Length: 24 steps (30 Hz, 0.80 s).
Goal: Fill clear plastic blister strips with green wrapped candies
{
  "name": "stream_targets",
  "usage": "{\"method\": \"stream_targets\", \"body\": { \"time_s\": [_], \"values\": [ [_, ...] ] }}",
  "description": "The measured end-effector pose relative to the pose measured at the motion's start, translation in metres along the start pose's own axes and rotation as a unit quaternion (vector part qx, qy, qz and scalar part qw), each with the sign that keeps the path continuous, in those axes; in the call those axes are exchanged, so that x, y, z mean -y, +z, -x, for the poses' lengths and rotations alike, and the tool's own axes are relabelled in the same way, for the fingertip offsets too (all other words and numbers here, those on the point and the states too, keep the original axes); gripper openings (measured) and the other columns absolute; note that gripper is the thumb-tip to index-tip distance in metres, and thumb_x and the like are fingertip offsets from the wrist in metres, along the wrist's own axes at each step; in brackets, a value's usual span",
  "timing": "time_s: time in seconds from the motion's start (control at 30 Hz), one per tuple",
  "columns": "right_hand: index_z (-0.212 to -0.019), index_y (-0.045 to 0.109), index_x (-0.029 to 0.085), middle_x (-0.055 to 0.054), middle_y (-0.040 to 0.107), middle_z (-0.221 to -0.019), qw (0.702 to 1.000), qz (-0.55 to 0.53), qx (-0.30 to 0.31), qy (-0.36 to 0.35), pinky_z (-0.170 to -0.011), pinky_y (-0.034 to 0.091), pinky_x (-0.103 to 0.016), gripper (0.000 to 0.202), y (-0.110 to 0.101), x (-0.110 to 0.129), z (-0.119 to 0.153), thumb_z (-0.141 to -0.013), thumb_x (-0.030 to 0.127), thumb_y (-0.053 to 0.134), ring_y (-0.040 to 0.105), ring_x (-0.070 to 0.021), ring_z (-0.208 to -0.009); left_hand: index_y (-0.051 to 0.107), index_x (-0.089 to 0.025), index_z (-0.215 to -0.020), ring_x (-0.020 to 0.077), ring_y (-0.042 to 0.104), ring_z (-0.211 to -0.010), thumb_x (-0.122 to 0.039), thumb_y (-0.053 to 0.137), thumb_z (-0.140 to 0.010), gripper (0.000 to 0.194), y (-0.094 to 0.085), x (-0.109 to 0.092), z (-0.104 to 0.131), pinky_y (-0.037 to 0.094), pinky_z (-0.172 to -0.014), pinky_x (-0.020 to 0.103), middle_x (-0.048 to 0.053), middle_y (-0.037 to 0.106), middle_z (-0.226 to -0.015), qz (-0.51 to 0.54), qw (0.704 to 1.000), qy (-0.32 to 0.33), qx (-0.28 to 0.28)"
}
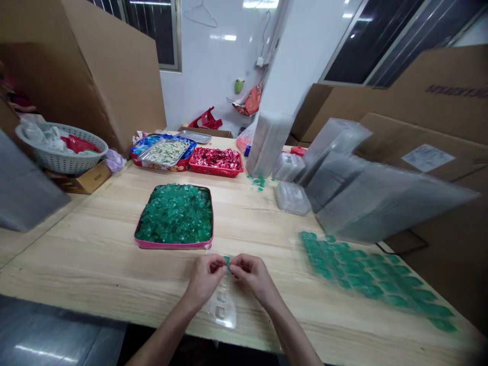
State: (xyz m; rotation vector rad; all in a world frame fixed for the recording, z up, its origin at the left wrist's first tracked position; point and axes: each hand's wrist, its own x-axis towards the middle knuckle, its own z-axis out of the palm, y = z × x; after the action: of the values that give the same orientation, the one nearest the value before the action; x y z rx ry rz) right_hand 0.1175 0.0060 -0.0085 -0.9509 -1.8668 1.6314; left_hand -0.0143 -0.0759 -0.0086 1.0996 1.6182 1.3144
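Observation:
Between the fingertips of both hands is a small green translucent piece [227, 260]. My left hand [206, 277] pinches it from one side, and my right hand [251, 274] pinches from the other. Under them on the table lies a clear plastic blister tray [221, 310] with square cavities, partly covered by the hands. Just beyond stands a pink-rimmed tin [173, 245] heaped with green translucent pieces [175, 213]. To the right, clear trays filled with green pieces [362, 272] lie in rows, somewhat blurred.
Stacks of clear plastic trays [269, 145] stand at the back right, with more leaning against a cardboard box [430, 122]. A red basket [217, 173] of red wrapped pieces and a metal tray [163, 160] sit at the back. A grey basket [72, 162] is far left.

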Motion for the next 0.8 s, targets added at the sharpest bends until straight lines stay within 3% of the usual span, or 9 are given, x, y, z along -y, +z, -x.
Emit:
{"method": "stream_targets", "body": {
  "time_s": [0.27,0.4,0.47,0.57,0.67,0.73,0.8],
  "values": [
    [-0.061,0.062,0.017,-0.005,0.060,-0.068,0.972,0.213,-0.039,-0.093,-0.060,0.043,-0.027,0.020,0.012,-0.010,0.006,-0.076,0.025,0.052,0.057,-0.0170,-0.063,0.068,-0.014,-0.072,0.0199,0.058,-0.076,-0.009,0.049,-0.071,0.019,0.012,0.007,0.006,0.042,-0.072,0.031,0.008,0.066,-0.076,-0.254,0.966,0.000,-0.048],
    [-0.068,0.065,0.018,-0.006,0.061,-0.072,0.963,0.232,-0.031,-0.132,-0.060,0.046,-0.027,0.023,0.008,-0.009,0.000,-0.080,0.032,0.050,0.059,-0.0179,-0.064,0.068,-0.015,-0.081,0.0225,0.057,-0.087,-0.012,0.049,-0.074,0.021,0.016,0.008,0.005,0.041,-0.080,0.034,0.009,0.066,-0.087,-0.274,0.960,-0.014,-0.057],
    [-0.071,0.065,0.019,-0.006,0.061,-0.074,0.960,0.224,-0.047,-0.159,-0.057,0.047,-0.027,0.023,0.007,0.000,-0.007,-0.081,0.035,0.052,0.059,-0.0174,-0.062,0.069,-0.015,-0.085,0.0218,0.058,-0.086,-0.015,0.051,-0.075,0.020,0.009,0.000,0.006,0.042,-0.079,0.033,0.009,0.065,-0.088,-0.245,0.967,-0.006,-0.069],
    [-0.072,0.063,0.019,-0.006,0.061,-0.075,0.958,0.200,-0.034,-0.204,-0.055,0.046,-0.027,0.023,0.014,0.030,-0.022,-0.083,0.036,0.052,0.058,-0.0173,-0.063,0.068,-0.017,-0.094,0.0166,0.058,-0.068,-0.021,0.052,-0.078,0.022,-0.024,-0.032,0.013,0.044,-0.062,0.027,0.005,0.065,-0.081,-0.155,0.983,0.028,-0.097],
    [-0.074,0.063,0.020,-0.006,0.062,-0.078,0.949,0.190,0.007,-0.253,-0.062,0.047,-0.029,0.017,0.035,0.064,-0.044,-0.084,0.031,0.053,0.058,-0.0186,-0.069,0.055,-0.019,-0.121,0.0140,0.058,-0.064,-0.025,0.061,-0.075,0.046,-0.084,-0.085,0.022,0.044,-0.051,0.022,0.004,0.064,-0.085,-0.058,0.970,0.074,-0.223],
    [-0.079,0.062,0.020,-0.006,0.062,-0.083,0.940,0.201,0.028,-0.275,-0.067,0.047,-0.030,0.011,0.057,0.079,-0.063,-0.083,0.025,0.054,0.058,-0.0186,-0.074,0.045,-0.022,-0.130,0.0128,0.058,-0.067,-0.022,0.065,-0.073,0.060,-0.128,-0.120,0.023,0.046,-0.055,0.022,0.004,0.063,-0.094,-0.049,0.925,0.166,-0.338],
    [-0.083,0.061,0.020,-0.005,0.061,-0.085,0.932,0.218,0.038,-0.286,-0.070,0.046,-0.030,0.007,0.081,0.086,-0.082,-0.081,0.018,0.055,0.058,-0.0177,-0.077,0.041,-0.024,-0.133,0.0115,0.059,-0.070,-0.019,0.066,-0.073,0.065,-0.163,-0.143,0.020,0.047,-0.058,0.022,0.003,0.062,-0.097,-0.037,0.849,0.281,-0.445]
  ]
}}
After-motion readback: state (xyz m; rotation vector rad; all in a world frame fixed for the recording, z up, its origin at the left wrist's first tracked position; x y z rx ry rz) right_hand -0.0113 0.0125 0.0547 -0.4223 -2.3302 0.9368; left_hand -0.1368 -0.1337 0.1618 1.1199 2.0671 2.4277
